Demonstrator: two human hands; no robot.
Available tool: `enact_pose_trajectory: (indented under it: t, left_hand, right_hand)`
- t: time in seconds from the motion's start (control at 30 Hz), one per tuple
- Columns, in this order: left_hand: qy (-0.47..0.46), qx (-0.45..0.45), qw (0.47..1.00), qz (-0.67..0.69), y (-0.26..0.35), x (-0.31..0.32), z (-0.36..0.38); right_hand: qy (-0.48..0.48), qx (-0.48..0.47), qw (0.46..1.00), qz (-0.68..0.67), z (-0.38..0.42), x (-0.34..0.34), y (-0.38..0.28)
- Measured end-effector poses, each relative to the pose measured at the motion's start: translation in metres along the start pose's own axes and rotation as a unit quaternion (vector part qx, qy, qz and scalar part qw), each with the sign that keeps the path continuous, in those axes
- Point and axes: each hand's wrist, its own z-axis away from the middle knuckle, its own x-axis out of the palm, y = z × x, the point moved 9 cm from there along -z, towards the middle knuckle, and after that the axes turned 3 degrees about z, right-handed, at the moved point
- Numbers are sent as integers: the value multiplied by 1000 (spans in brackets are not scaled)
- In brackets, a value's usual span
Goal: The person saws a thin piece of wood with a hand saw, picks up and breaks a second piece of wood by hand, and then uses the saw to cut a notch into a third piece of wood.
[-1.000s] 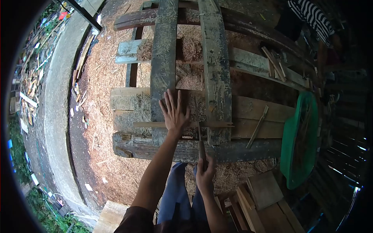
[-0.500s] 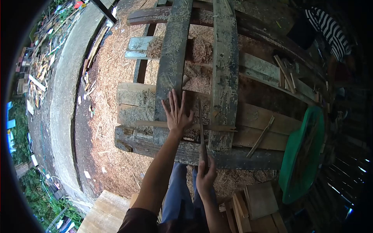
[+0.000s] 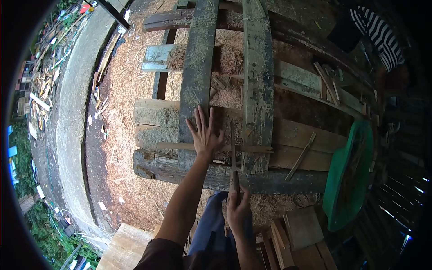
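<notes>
While your left hand [image 3: 204, 135] lies flat with fingers spread, pinning the thin strip [image 3: 180, 146] across the planks [image 3: 256, 90], your right hand [image 3: 237, 208] is closed round the knife [image 3: 233, 150], blade across the strip just beside your thumb. Sawdust [image 3: 121, 135] lies around.

Support: rough workbench of weathered planks [image 3: 256, 90] laid across heavier beams [image 3: 216, 176].
On it: wood shavings [image 3: 225, 54], a thin strip [image 3: 211, 147], loose offcut sticks [image 3: 328, 83].
Below: sawdust-covered ground [image 3: 121, 148].
</notes>
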Motion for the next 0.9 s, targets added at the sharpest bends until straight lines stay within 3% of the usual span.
enact_pose_trajectory:
  t: [0.23,0.3,0.43,0.5,0.53,0.6,0.7,0.8,0.83,0.9]
  left_hand:
    - [12,22,1000,17,3,-4,0]
    - [11,18,1000,18,3,-7,-3]
    - [5,19,1000,15,5,-6,0]
    - [6,20,1000,19,4,-7,-1]
    - [4,24,999,22,5,-7,0]
    - [-3,21,1000,14,5,-7,1]
    - [-10,15,1000,3,6,-9,0]
    - [-8,12,1000,15,3,-7,-3]
    - [-2,14,999,32,2,-6,-2]
    - [-12,11,1000,24,0,-2,1]
  right_hand:
    - [24,-54,996,61,-3,7,-12]
    - [29,-13,999,-6,7,7,5]
    - [25,-45,998,30,-7,7,-9]
    - [-42,34,998,-26,-6,14,-5]
    - [-42,34,998,-24,-3,14,-5]
    - [-65,17,984,-167,6,18,-11]
    - [-56,38,982,-178,-2,19,-7]
    - [-2,-51,994,-96,-19,18,-6]
    - [-33,16,997,-69,-11,18,7]
    - [-19,10,996,-86,9,11,8]
